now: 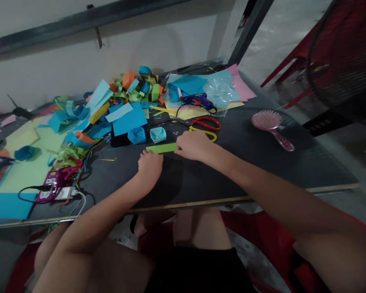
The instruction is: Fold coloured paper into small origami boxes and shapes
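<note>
A narrow green paper strip [163, 148] lies across the dark table, stretched between my two hands. My left hand [150, 165] is closed at its left end, fingertips pressed onto it. At the other end, my right hand [192, 145] grips the strip in curled fingers. Just beyond it sit two small folded paper pieces, a blue one [136, 135] and a pale aqua one [157, 134]. Scissors with red and yellow handles [206, 123] lie past my right hand, which partly hides the yellow loop.
A pile of folded paper pieces [134, 87] stands by the wall. A blue glue gun [198, 101] rests on paper sheets at the back. The pink hairbrush [271, 124] lies to the right. Front left holds a purple power strip [50, 186] with cables. A fan [344, 57] stands beyond the right edge.
</note>
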Tool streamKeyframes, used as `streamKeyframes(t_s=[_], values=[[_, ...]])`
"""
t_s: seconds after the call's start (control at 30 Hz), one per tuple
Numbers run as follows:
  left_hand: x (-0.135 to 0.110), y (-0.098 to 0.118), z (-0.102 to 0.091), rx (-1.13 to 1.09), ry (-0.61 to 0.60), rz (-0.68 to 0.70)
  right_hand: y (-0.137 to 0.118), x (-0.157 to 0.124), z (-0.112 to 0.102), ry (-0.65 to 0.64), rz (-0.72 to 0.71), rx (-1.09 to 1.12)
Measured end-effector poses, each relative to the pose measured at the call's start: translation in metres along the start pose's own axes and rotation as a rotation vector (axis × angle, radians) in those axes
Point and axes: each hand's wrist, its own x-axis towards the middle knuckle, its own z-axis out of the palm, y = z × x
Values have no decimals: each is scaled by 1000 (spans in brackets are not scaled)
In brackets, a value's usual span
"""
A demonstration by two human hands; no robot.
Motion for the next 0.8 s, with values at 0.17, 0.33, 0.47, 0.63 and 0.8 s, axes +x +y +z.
streamKeyframes(t_s=[0.17, 0.33, 0.47, 0.63, 0.8], values=[[1, -14, -7, -50, 83, 25, 18, 10, 36, 336, -81, 213], [19, -28, 8, -216, 240, 341, 40, 15, 64, 487, -245, 427], [38, -43, 29, -396, 292, 491, 42, 21, 65, 391, -361, 481], [45, -55, 37, -442, 377, 513, 35, 18, 60, 511, -368, 522], [41, -58, 35, -348, 407, 507, 36, 11, 51, 429, -310, 446]])
